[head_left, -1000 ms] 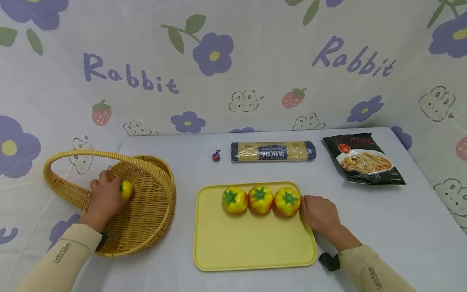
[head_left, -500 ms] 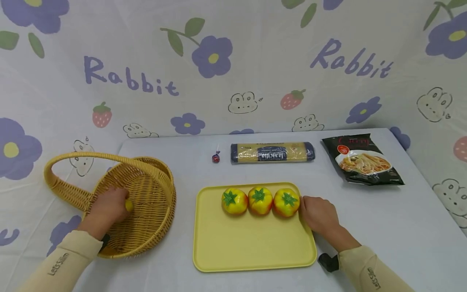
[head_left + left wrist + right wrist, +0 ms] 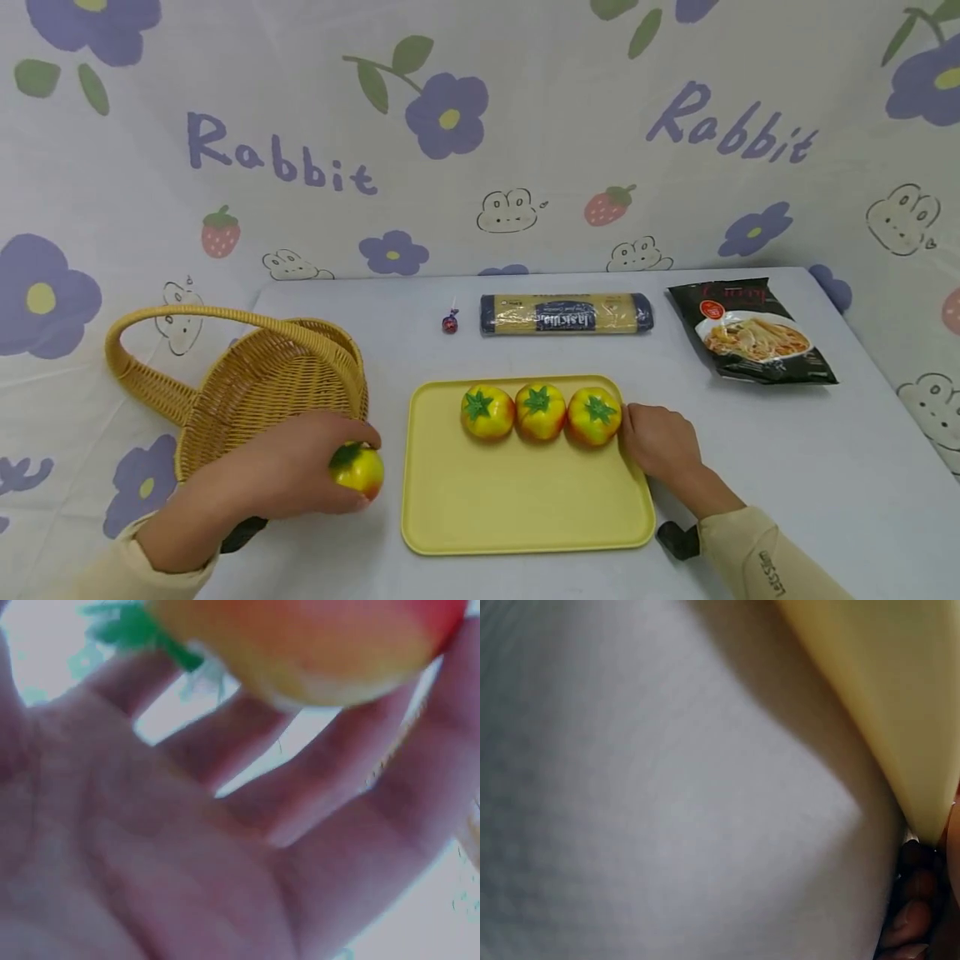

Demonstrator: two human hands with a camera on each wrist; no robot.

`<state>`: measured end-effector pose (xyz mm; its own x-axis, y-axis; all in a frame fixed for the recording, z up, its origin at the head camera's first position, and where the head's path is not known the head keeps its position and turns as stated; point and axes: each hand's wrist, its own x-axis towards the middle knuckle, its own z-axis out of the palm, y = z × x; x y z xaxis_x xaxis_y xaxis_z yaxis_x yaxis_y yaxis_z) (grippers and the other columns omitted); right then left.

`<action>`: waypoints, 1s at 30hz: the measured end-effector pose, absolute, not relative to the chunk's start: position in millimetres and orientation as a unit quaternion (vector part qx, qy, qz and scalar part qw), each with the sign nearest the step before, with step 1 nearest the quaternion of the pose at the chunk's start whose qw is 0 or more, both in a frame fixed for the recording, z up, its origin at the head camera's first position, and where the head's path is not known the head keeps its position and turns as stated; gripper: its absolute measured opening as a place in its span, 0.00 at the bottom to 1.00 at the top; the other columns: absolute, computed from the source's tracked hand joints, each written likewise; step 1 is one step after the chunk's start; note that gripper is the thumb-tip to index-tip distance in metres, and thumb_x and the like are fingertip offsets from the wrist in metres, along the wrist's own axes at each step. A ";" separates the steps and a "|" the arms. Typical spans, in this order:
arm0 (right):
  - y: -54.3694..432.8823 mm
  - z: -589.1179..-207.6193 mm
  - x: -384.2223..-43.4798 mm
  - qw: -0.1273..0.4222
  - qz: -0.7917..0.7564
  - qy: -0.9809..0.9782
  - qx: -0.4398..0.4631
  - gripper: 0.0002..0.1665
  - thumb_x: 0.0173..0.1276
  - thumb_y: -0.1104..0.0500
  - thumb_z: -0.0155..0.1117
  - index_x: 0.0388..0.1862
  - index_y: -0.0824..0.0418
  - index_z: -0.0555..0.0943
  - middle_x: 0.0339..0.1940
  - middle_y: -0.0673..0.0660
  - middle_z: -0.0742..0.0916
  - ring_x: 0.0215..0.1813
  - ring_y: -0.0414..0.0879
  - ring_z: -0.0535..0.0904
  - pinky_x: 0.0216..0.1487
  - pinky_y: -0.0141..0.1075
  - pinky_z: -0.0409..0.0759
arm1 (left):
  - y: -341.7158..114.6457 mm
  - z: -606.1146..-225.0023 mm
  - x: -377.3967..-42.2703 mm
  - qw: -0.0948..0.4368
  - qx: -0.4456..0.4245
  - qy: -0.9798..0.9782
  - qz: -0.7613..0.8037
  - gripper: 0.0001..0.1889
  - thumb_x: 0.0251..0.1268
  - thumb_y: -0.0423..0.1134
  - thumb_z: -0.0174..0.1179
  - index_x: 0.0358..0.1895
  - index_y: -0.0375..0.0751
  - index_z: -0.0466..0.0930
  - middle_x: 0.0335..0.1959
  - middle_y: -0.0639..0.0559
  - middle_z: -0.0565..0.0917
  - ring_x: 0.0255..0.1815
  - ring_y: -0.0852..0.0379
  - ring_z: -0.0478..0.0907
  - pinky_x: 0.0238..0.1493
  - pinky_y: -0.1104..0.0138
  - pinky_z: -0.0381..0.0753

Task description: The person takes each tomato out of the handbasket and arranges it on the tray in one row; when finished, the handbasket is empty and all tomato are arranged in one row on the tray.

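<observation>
My left hand [image 3: 292, 471] holds a yellow-red tomato [image 3: 362, 473] with a green star-shaped top, in the air between the basket and the tray. In the left wrist view the tomato [image 3: 315, 645] sits at the fingers, off the palm. Three similar tomatoes [image 3: 540, 414] stand in a row along the far side of the yellow tray [image 3: 525, 508]. My right hand [image 3: 663, 442] grips the tray's right edge beside the row. Its curled fingertips [image 3: 911, 922] show under the tray rim in the right wrist view. The wicker basket [image 3: 262, 387] is partly hidden behind my left hand.
A small wrapped lollipop [image 3: 450, 322], a pack of spaghetti [image 3: 566, 314] and a black noodle bag [image 3: 753, 333] lie along the back of the white table. The basket's tall handle [image 3: 187, 311] leans out to the left. Printed cloth hangs behind.
My left hand has come out of the basket and moved right, bringing the tomato with it. My right hand and the tray have stayed put.
</observation>
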<state>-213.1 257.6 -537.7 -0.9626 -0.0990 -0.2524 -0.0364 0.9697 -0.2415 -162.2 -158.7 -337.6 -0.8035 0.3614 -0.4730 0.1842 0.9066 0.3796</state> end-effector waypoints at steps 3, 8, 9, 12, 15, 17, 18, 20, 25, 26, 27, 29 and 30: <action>258.1 -538.0 -212.9 0.131 -0.120 0.983 -0.034 0.23 0.78 0.51 0.38 0.29 0.60 0.77 0.18 0.52 0.75 0.23 0.47 0.72 0.25 0.40 0.71 | -136.6 -348.1 -165.6 0.248 0.131 0.947 0.156 0.27 0.47 0.48 0.74 0.53 0.52 0.79 0.44 0.55 0.78 0.39 0.57 0.72 0.42 0.63 0.75; 258.5 -540.8 -212.5 0.130 -0.123 0.983 -0.032 0.24 0.78 0.51 0.38 0.30 0.60 0.77 0.19 0.52 0.77 0.24 0.47 0.73 0.26 0.41 0.73 | -116.4 -388.1 -184.8 0.162 0.125 0.970 0.133 0.29 0.50 0.48 0.72 0.57 0.44 0.77 0.43 0.48 0.76 0.38 0.54 0.71 0.41 0.62 0.75; 258.7 -541.7 -212.3 0.128 -0.123 0.983 -0.033 0.24 0.78 0.51 0.38 0.30 0.59 0.78 0.19 0.52 0.77 0.24 0.47 0.73 0.26 0.41 0.73 | -113.8 -396.8 -188.9 0.151 0.121 0.972 0.131 0.29 0.51 0.48 0.72 0.57 0.43 0.77 0.43 0.47 0.76 0.39 0.53 0.71 0.42 0.62 0.76; 259.5 -543.3 -212.1 0.122 -0.123 0.984 -0.036 0.24 0.78 0.51 0.38 0.28 0.59 0.77 0.19 0.52 0.77 0.23 0.47 0.73 0.25 0.41 0.72 | -108.4 -420.1 -200.5 0.131 0.106 0.975 0.143 0.29 0.53 0.48 0.71 0.58 0.42 0.76 0.47 0.44 0.77 0.41 0.50 0.72 0.45 0.59 0.76; 260.2 -542.4 -212.6 0.114 -0.124 0.985 -0.039 0.24 0.78 0.51 0.38 0.27 0.58 0.76 0.17 0.52 0.76 0.22 0.47 0.72 0.24 0.40 0.71 | -104.8 -435.9 -210.5 0.124 0.087 0.974 0.171 0.30 0.54 0.47 0.70 0.60 0.41 0.75 0.50 0.43 0.76 0.44 0.49 0.73 0.49 0.57 0.77; 260.7 -541.0 -213.2 0.113 -0.123 0.985 -0.037 0.24 0.78 0.50 0.38 0.27 0.58 0.76 0.17 0.52 0.75 0.22 0.47 0.72 0.24 0.40 0.71 | -102.3 -443.4 -215.4 0.125 0.082 0.971 0.187 0.30 0.55 0.46 0.70 0.61 0.41 0.75 0.52 0.42 0.76 0.45 0.48 0.74 0.51 0.56 0.77; 260.9 -540.0 -213.7 0.114 -0.122 0.985 -0.036 0.24 0.78 0.51 0.38 0.27 0.59 0.76 0.17 0.52 0.76 0.22 0.47 0.72 0.24 0.40 0.71 | -100.7 -447.0 -217.1 0.127 0.082 0.969 0.194 0.30 0.55 0.46 0.70 0.61 0.41 0.74 0.53 0.41 0.76 0.46 0.47 0.74 0.53 0.56 0.77; 261.0 -538.4 -214.4 0.117 -0.118 0.985 -0.036 0.24 0.77 0.51 0.39 0.28 0.59 0.77 0.18 0.53 0.77 0.22 0.47 0.72 0.24 0.41 0.72 | -97.7 -453.9 -218.6 0.133 0.083 0.966 0.204 0.30 0.55 0.46 0.70 0.61 0.41 0.74 0.56 0.41 0.75 0.49 0.46 0.74 0.56 0.55 0.76; 259.0 -539.0 -215.4 0.114 -0.117 0.986 -0.038 0.23 0.77 0.52 0.40 0.29 0.60 0.77 0.21 0.55 0.80 0.24 0.48 0.74 0.25 0.43 0.74 | -91.6 -472.4 -218.8 0.132 0.081 0.963 0.222 0.32 0.54 0.44 0.71 0.63 0.43 0.72 0.61 0.40 0.70 0.55 0.44 0.73 0.59 0.53 0.74; 258.7 -539.7 -215.3 0.112 -0.118 0.986 -0.038 0.23 0.77 0.52 0.40 0.29 0.60 0.78 0.22 0.55 0.81 0.24 0.49 0.75 0.25 0.43 0.74 | -91.1 -476.4 -219.1 0.132 0.080 0.962 0.224 0.32 0.54 0.44 0.71 0.63 0.43 0.71 0.61 0.40 0.70 0.55 0.44 0.74 0.59 0.53 0.75; 258.6 -539.9 -215.0 0.112 -0.118 0.986 -0.037 0.23 0.77 0.52 0.40 0.30 0.61 0.78 0.23 0.56 0.82 0.24 0.49 0.75 0.25 0.44 0.74 | -90.6 -479.8 -219.4 0.133 0.079 0.962 0.226 0.32 0.54 0.44 0.71 0.64 0.44 0.71 0.61 0.40 0.70 0.55 0.44 0.74 0.59 0.53 0.75; 259.0 -540.3 -214.3 0.114 -0.118 0.986 -0.036 0.22 0.76 0.52 0.40 0.31 0.62 0.79 0.25 0.56 0.83 0.25 0.49 0.76 0.26 0.44 0.75 | -90.2 -485.7 -219.7 0.136 0.078 0.961 0.229 0.33 0.54 0.43 0.71 0.64 0.45 0.70 0.60 0.41 0.70 0.53 0.45 0.74 0.58 0.53 0.75; 259.4 -540.8 -214.2 0.116 -0.118 0.986 -0.034 0.23 0.76 0.52 0.40 0.32 0.62 0.79 0.25 0.57 0.83 0.25 0.49 0.76 0.26 0.45 0.75 | -90.2 -487.8 -219.6 0.137 0.077 0.960 0.230 0.33 0.54 0.43 0.71 0.65 0.45 0.70 0.60 0.41 0.70 0.53 0.46 0.75 0.58 0.54 0.76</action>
<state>-214.2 259.4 -540.8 -0.9707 -0.0952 -0.2204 -0.0402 0.9696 -0.2415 -219.6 -90.2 -487.8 -0.9504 0.2112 -0.2282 0.0852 0.8827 0.4621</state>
